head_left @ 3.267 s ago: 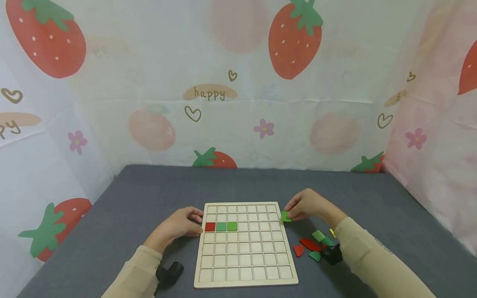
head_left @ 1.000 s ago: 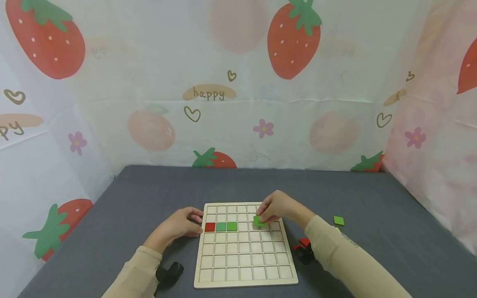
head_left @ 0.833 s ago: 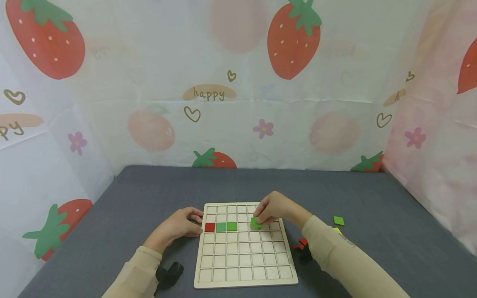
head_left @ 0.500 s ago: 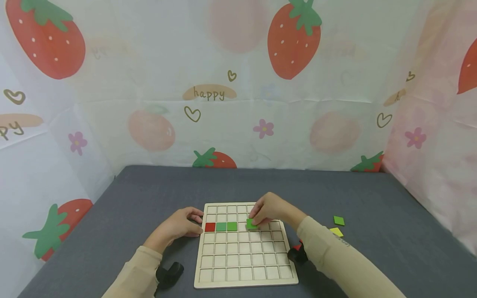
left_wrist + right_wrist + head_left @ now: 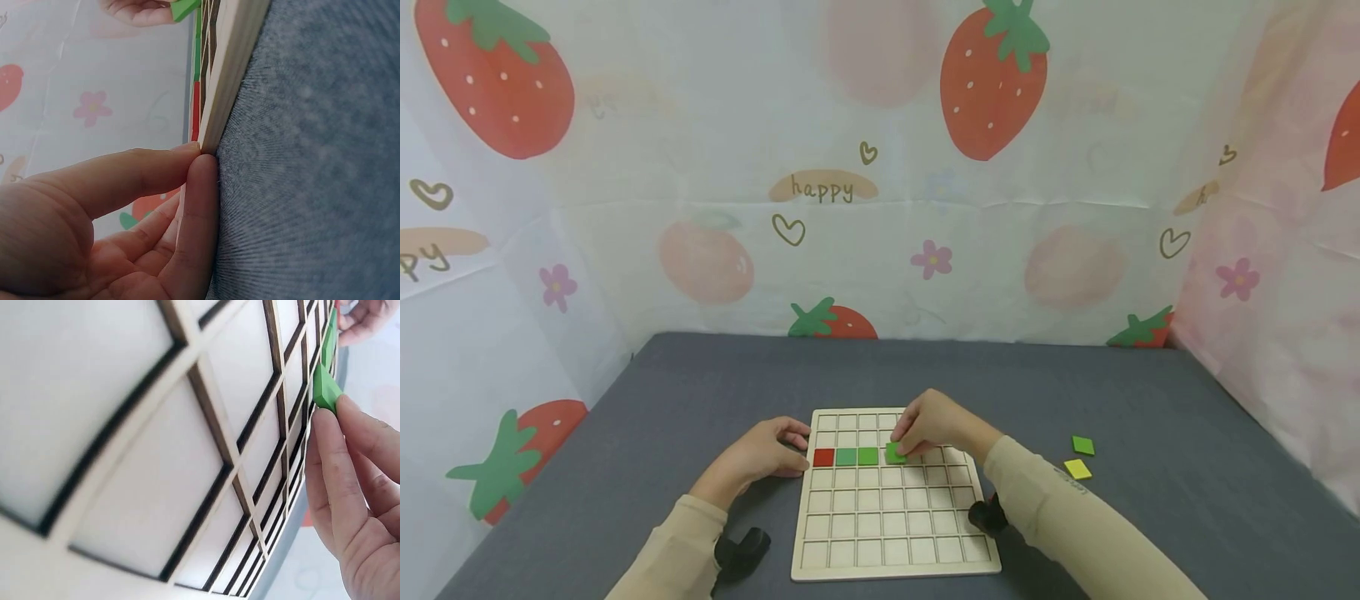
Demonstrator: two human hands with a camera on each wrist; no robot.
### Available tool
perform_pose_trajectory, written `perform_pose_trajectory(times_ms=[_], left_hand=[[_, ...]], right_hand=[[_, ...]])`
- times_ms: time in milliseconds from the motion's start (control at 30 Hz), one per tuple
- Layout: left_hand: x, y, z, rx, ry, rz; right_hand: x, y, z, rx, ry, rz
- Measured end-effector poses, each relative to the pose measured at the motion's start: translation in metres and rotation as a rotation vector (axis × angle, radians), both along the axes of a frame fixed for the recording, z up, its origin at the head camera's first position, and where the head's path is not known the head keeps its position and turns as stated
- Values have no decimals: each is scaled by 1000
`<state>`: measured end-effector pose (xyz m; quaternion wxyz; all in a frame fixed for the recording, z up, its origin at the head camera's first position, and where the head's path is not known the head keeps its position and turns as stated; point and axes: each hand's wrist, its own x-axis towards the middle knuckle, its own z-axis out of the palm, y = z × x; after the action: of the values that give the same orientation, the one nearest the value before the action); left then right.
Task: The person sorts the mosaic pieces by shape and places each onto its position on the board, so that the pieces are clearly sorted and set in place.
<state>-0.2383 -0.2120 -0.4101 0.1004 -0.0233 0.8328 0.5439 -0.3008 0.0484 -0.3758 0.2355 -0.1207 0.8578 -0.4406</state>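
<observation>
The square wooden grid board (image 5: 895, 577) lies flat on the dark table. In its third row from the far side sit a red tile (image 5: 823, 457), a darker green tile (image 5: 846, 457) and a bright green tile (image 5: 868, 456). Thumb and fingers of my right hand (image 5: 931, 423) pinch another green tile (image 5: 895, 452), which appears tilted over the cell right of those three; its tilt shows in the right wrist view (image 5: 324, 390). My left hand (image 5: 758, 451) touches the board's left edge with thumb and fingertips, the fingers fairly straight.
Right of the board lie a loose green tile (image 5: 1082, 445) and a yellow tile (image 5: 1078, 469). A sliver of red shows by the black wrist camera (image 5: 988, 517); my right sleeve (image 5: 1075, 517) hides what is beneath. A strawberry-print curtain (image 5: 880, 267) encloses the table.
My right hand has brought the green tile from beyond the board's right edge leftward over the third row. The yellow tile has come into sight from behind the sleeve. My left hand stays put.
</observation>
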Motion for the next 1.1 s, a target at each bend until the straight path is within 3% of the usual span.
perform_pose_trajectory(times_ms=[1100], left_hand=[[-1, -1, -1, 5, -7, 1]], right_hand=[[6, -14, 0, 71, 95, -3]])
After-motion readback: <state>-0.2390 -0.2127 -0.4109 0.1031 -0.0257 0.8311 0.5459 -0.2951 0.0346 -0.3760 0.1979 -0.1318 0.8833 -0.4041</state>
